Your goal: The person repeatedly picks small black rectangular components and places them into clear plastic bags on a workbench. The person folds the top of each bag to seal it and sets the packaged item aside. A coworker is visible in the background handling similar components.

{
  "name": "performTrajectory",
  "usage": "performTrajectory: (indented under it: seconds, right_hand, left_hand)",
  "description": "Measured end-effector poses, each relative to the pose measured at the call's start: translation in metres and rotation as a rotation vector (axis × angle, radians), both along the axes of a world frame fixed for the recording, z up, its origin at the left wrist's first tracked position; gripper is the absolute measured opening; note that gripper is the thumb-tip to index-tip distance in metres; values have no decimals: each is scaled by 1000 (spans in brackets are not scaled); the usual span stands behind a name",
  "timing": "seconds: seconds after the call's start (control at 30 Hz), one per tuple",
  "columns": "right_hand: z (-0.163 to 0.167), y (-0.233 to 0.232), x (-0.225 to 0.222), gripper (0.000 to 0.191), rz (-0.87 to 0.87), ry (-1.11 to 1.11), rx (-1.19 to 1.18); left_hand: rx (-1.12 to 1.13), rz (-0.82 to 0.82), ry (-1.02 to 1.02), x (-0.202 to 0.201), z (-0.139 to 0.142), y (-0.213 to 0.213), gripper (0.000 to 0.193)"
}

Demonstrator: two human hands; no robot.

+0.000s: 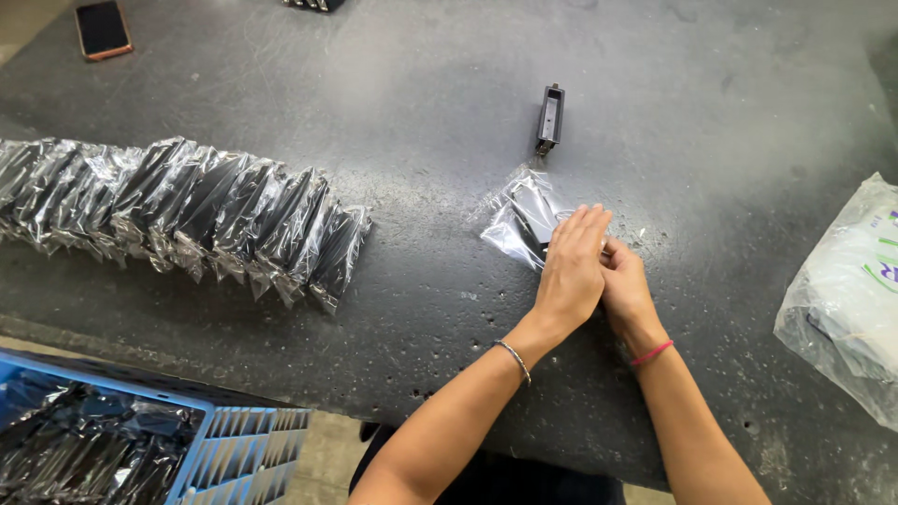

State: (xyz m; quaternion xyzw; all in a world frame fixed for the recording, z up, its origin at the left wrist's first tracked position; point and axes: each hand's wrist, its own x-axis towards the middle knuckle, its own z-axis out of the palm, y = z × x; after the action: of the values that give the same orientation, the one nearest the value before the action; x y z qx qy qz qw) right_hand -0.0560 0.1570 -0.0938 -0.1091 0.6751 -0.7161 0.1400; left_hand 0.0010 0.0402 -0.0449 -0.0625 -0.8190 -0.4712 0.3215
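- From my remote seat, I take the small clear plastic bag point(520, 223) holding a dark part as my landmark; it lies flat near the middle of the grey table point(421, 103).
- Far to the bag's lower left, a blue crate point(245, 445) sits below the table's near edge, filled with crinkled plastic-wrapped dark pieces.
- Far to its upper left, a phone point(102, 29) in an orange case rests by the table's far corner.
- Left of the bag, a row of bagged black parts point(178, 211) lies overlapping like shingles, well apart from it.
- Just beyond the bag, a loose black rectangular part point(549, 118) stands unwrapped on the table.
- On the bag's right end, my left hand point(572, 271), a thin bracelet at its wrist, presses flat, fingers together.
- Touching that hand from the right, my right hand point(627, 292), a pink band at its wrist, is tucked partly beneath it at the bag's edge; I cannot tell whether its fingers pinch the plastic.
- Far right of the bag, a larger white plastic sack point(847, 299) slumps at the table's edge.
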Motion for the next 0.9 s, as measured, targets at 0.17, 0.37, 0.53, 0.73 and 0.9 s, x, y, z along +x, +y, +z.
performTrajectory:
  seconds: [0.17,0.37,0.53,0.73,0.9]
  right_hand:
    - [13,-11,12,31,112,-30,99]
    - [48,-9,22,46,449,6,180]
    - [45,-6,22,50,498,64,211]
    - [6,-36,25,38,-36,595,666]
    - [-7,-35,20,35,-62,541,404]
  left_hand:
    - [22,-14,-14,1,-7,0,49]
    - [37,-14,-7,-5,-10,-6,44]
    - [68,-35,-13,-7,-11,-8,41]
    - [91,-77,-4,-11,-11,-7,42]
    - [68,-96,15,-12,-1,-6,42]
